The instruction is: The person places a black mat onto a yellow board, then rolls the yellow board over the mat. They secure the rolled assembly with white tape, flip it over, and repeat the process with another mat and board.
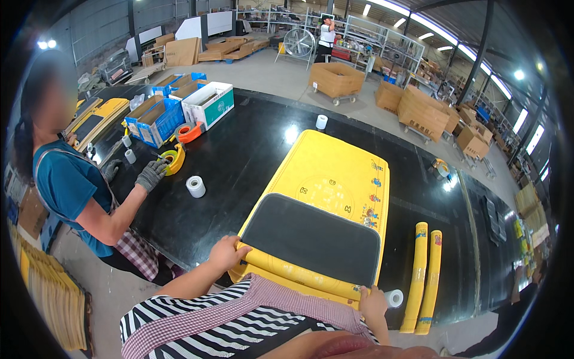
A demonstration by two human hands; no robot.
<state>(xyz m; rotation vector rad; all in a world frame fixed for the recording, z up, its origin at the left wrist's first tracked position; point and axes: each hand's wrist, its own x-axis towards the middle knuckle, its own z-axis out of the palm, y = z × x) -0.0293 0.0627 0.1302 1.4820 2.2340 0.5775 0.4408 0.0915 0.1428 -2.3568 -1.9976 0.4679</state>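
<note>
A yellow printed mat (311,164) lies on the black table in front of me, with a dark grey rounded panel (312,237) on its nearer half. Its near edge curls into a yellow roll close to my body. My left hand (227,253) is closed on the left end of that roll, thumb on top. At the roll's right end, my right hand (373,304) is closed on the edge, its fingers partly hidden. Beside the right hand stands a white tape roll (393,298). Two rolled yellow mats (421,278) lie further right.
On the left, a co-worker's gloved hand (150,176) touches a yellow tape dispenser (173,160). Another white roll (195,186) stands nearby. Blue crates (156,122) and a white-green box (209,105) sit at the back left. Cardboard boxes (336,79) are beyond the table (251,119).
</note>
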